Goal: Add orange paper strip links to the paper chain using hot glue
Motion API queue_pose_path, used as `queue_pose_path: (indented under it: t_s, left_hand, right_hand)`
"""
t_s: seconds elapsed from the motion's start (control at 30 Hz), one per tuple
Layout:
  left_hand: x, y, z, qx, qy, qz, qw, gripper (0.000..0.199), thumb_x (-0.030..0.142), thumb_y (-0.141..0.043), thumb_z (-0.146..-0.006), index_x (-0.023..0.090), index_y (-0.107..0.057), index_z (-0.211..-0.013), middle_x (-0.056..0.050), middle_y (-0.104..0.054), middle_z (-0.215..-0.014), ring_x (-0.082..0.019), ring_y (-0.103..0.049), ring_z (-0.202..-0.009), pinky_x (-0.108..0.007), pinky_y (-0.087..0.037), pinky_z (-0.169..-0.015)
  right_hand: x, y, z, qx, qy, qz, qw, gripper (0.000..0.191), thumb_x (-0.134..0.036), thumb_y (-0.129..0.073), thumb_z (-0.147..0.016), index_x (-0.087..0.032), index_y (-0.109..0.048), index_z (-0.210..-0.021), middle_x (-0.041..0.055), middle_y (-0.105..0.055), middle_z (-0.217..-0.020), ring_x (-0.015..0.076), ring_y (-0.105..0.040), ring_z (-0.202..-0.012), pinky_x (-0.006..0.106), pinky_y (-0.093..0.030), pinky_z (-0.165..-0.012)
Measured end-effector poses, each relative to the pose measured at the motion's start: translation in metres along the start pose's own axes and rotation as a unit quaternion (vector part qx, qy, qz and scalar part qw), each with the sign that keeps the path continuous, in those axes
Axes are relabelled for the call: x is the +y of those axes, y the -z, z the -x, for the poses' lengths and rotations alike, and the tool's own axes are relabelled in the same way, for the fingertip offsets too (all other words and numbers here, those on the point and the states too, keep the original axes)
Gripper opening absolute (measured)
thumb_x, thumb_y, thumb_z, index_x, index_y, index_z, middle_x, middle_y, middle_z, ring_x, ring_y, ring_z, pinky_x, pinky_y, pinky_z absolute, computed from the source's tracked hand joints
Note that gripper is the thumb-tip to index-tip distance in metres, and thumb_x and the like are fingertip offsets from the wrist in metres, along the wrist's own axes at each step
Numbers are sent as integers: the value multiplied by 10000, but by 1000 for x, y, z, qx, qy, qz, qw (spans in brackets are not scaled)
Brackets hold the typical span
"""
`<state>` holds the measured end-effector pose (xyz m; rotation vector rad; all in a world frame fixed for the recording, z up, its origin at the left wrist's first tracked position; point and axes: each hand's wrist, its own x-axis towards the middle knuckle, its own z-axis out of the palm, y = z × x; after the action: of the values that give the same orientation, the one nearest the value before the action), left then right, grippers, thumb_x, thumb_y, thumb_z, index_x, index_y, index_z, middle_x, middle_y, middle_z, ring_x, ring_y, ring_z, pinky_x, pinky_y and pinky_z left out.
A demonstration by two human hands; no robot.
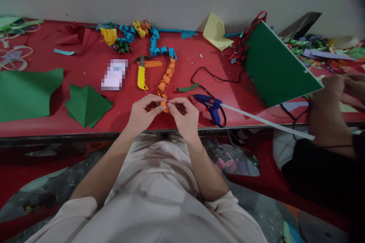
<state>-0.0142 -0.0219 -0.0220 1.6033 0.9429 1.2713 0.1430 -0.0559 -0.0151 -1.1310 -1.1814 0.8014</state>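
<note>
Both my hands meet at the near end of a paper chain, whose links run orange close to me and blue farther back. My left hand pinches the last orange paper link from the left. From the right, my right hand has its thumb and fingertips closed on the same link. To the right of my right hand lies a blue hot glue gun with a long clear glue stick sticking out its back. Beyond my left hand are a yellow-handled cutter and orange paper strips.
Green paper sheets and a blurred pale rectangle are on the left of the red table. A green board leans at the right, beside another person's hand. A black cord curves behind the glue gun.
</note>
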Motion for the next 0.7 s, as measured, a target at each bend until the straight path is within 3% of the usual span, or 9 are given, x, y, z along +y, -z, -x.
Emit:
queue_pose_path:
  t_s: [0.1, 0.2, 0.3, 0.37, 0.4, 0.47, 0.57, 0.7]
  left_hand:
    - [0, 1, 2, 10, 1, -5, 1000, 278, 439, -825, -845, 204, -783, -987, -77, -747, -971, -175, -683, -861, -293, -567, -796]
    - [-2, 5, 6, 24, -3, -13, 1000, 274, 445, -808, -863, 207, -770, -994, -94, -751, -1035, -201, -698, -960, -320, -569, -880]
    - [-7, 9, 10, 13, -16, -12, 1000, 276, 447, -793, -878, 198, -762, -991, -101, -747, -1052, -213, -701, -1013, -326, -559, -932]
    - [-11, 10, 11, 11, -26, -14, 1000, 256, 426, -782, -893, 195, -759, -1000, -96, -738, -1061, -203, -697, -1017, -310, -549, -933]
    - [-12, 10, 11, 13, -31, -16, 999, 244, 415, -778, -900, 195, -759, -1006, -93, -734, -1062, -197, -696, -1017, -304, -544, -932]
    - [-12, 8, 10, 22, -35, -18, 999, 235, 409, -772, -906, 197, -759, -1006, -90, -733, -1057, -193, -694, -1009, -302, -541, -923]
    - [-10, 6, 9, 32, -27, -15, 999, 263, 446, -778, -893, 193, -760, -962, -91, -742, -1018, -199, -695, -966, -309, -551, -878]
    - [-6, 6, 10, 41, -12, 6, 999, 310, 486, -812, -850, 189, -766, -925, -81, -738, -981, -187, -683, -906, -298, -544, -828]
  right_hand:
    - [0, 15, 20, 60, 77, 88, 991, 125, -317, -664, -956, -231, -686, -1044, 55, -705, -1027, 172, -667, -883, 316, -559, -770]
    - [3, 50, 48, 160, 155, 199, 954, 57, -282, -625, -974, -235, -633, -1006, 42, -619, -923, 167, -581, -769, 317, -486, -675]
    - [8, 94, 52, 233, 136, 285, 920, 134, -325, -651, -952, -229, -579, -1010, 35, -551, -934, 163, -500, -723, 317, -433, -644]
    - [11, 118, 36, 172, 112, 373, 905, 253, -398, -681, -924, -204, -606, -1070, 73, -574, -992, 216, -543, -861, 400, -490, -811]
    - [12, 127, 25, 113, 95, 403, 903, 326, -444, -681, -917, -193, -626, -1118, 107, -599, -1055, 253, -564, -960, 451, -498, -891]
    - [14, 137, 3, 8, 68, 416, 907, 362, -508, -623, -943, -177, -677, -1079, 132, -641, -1043, 285, -590, -998, 488, -505, -923]
    - [8, 134, -12, -68, 80, 387, 916, 369, -507, -536, -997, -183, -712, -1022, 121, -692, -975, 275, -639, -939, 449, -528, -868]
    - [-16, 116, 8, -120, 119, 339, 926, 270, -444, -549, -1014, -221, -700, -1034, 78, -705, -982, 228, -672, -878, 364, -538, -785]
